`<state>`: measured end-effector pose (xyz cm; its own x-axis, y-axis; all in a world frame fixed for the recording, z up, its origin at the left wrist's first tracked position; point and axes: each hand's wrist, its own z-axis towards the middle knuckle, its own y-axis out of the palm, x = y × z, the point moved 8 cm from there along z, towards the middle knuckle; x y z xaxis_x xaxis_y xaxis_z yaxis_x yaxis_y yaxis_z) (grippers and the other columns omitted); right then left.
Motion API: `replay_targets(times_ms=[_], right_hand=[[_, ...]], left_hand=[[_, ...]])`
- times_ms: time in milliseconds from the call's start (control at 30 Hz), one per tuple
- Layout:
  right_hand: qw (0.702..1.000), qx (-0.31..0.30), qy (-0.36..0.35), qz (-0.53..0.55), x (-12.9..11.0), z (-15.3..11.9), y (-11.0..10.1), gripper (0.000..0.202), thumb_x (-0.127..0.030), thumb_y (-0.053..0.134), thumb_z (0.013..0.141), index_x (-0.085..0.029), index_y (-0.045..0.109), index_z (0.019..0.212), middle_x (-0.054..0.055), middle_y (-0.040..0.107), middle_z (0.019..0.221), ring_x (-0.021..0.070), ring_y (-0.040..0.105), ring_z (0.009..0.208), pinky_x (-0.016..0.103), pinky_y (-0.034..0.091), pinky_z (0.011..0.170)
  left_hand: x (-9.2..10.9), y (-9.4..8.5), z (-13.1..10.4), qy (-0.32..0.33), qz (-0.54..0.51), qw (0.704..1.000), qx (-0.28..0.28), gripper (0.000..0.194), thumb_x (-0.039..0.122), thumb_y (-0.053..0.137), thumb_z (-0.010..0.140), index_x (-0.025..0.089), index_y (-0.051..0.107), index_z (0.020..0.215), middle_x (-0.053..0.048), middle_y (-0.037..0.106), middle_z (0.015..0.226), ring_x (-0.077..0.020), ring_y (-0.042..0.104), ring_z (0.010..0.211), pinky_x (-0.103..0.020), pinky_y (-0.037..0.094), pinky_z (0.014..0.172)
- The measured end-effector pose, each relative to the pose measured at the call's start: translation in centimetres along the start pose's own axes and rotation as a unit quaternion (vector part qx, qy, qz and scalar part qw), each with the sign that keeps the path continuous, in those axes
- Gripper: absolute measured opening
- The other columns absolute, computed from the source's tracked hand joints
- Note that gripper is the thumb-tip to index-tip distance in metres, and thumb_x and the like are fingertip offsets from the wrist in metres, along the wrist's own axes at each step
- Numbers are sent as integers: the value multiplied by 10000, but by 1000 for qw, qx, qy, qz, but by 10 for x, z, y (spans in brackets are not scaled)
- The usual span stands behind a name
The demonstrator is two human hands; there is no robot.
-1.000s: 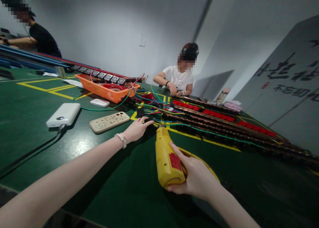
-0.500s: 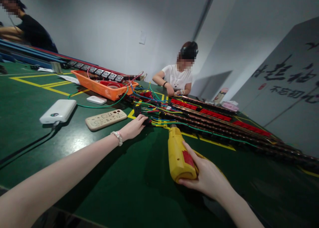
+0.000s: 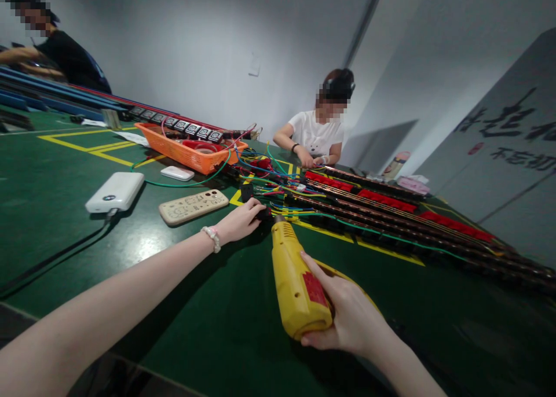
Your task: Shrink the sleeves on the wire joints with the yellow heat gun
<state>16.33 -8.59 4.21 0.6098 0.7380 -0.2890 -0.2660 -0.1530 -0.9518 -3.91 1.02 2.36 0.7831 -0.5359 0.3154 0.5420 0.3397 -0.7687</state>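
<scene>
My right hand [image 3: 347, 310] is wrapped round a yellow heat gun [image 3: 295, 287], whose nozzle points away from me at the ends of several coloured wires [image 3: 295, 213]. Just left of the nozzle, my left hand [image 3: 241, 220] pinches a small black connector [image 3: 263, 213] at the wire ends. The wires run right into long dark strips [image 3: 369, 220] lying side by side. A second black piece [image 3: 247, 193] lies beyond my left fingers.
An orange basket [image 3: 191, 157] with cables stands beyond my left hand. A phone [image 3: 194, 206], a white power bank [image 3: 116, 192] and a white case [image 3: 177, 173] lie left. Two people sit across the green table [image 3: 208, 339].
The heat gun in my right hand has moved left, its nozzle now nearer my left fingers. The whole view has shifted slightly, so the surroundings appear farther right.
</scene>
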Motion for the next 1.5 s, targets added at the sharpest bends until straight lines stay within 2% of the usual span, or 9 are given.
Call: replay_targets(times_ms=[133,267,500,633,767,900,1100,1367,1500], right_hand=[[1000,-2,-12,-11,0,0,1,1093,-629,622,592,-220,45,1426,117,565,1150,307,559,981,383,424,807],[1000,-8,-5,-18,4,-1,4,1090,-625,616,610,-245,-3,1422,106,573,1134,307,567,963,392,437,779],[1000,-3,-2,9,7,1,5,1098,-620,641,589,-263,22,1423,95,593,1097,305,583,930,392,454,753],[1000,1,0,15,8,0,5,1105,-628,646,575,-260,42,1424,94,602,1070,301,592,893,394,457,742],[1000,6,-4,12,6,-3,5,1112,-639,630,585,-256,7,1422,88,602,1054,294,588,884,395,453,740],[1000,5,0,6,5,-5,5,1112,-641,629,588,-268,-9,1419,81,594,1057,290,576,901,398,442,765],[1000,-6,5,3,9,-10,5,1132,-678,609,580,-278,-44,1414,78,596,1043,295,570,899,403,438,765],[1000,-12,5,1,8,-14,5,1121,-680,599,592,-283,-57,1411,79,587,1061,290,565,911,404,435,776],[1000,-9,-7,-5,7,-14,4,1106,-684,588,601,-285,-51,1410,74,597,1023,277,580,869,393,441,752]], left_hand=[[-5,-13,-3,4,19,999,-28,399,192,479,761,207,463,1160,-71,455,1120,-164,552,884,-322,462,823],[-27,-33,-10,-22,86,995,-43,377,204,467,757,216,494,1133,-56,477,1120,-172,549,898,-310,447,824],[-56,-56,-4,-97,118,988,35,320,359,422,830,206,515,1096,-56,507,1115,-201,500,1028,-367,380,924],[-74,-46,23,-185,116,974,56,426,351,440,820,140,447,1190,-121,482,1171,-227,483,1086,-360,390,920],[-97,-21,52,-254,105,961,-29,534,438,471,790,147,419,1235,-142,502,1184,-250,517,1063,-350,421,876],[-109,-8,66,-275,83,953,-94,460,494,526,742,173,556,1070,-92,620,1030,-224,589,933,-287,461,784],[-87,-33,67,-177,136,974,-26,328,430,589,711,170,607,911,-68,642,925,-210,586,873,-292,456,779],[-23,-102,48,-66,142,976,151,257,370,617,726,178,561,888,-50,548,953,-203,497,935,-346,423,817],[6,-97,33,-35,57,988,142,277,375,640,707,165,549,862,-29,549,885,-167,523,853,-307,437,777]])
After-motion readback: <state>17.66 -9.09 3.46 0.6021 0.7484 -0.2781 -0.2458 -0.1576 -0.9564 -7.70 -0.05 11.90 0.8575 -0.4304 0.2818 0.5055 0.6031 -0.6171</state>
